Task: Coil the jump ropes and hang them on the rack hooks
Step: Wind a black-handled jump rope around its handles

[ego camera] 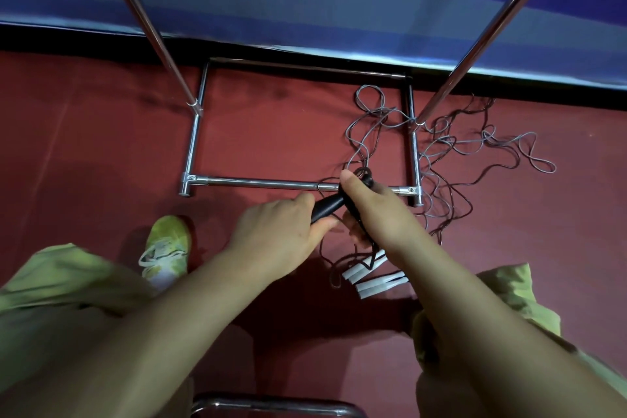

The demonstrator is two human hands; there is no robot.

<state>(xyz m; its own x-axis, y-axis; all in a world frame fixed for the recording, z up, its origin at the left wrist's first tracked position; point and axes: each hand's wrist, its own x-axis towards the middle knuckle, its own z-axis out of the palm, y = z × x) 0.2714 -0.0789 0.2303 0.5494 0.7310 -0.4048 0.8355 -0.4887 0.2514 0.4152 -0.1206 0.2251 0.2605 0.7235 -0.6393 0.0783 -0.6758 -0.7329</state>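
Just beyond the grip, the rack's base bar [271, 184] bars the way; tangled ropes [441, 153] clutter its right; red floor [101, 146] left lies open.

Both arms reach forward, hands close together; left hand [278, 231] and right hand [376, 210] each curled around black handles [327, 205].
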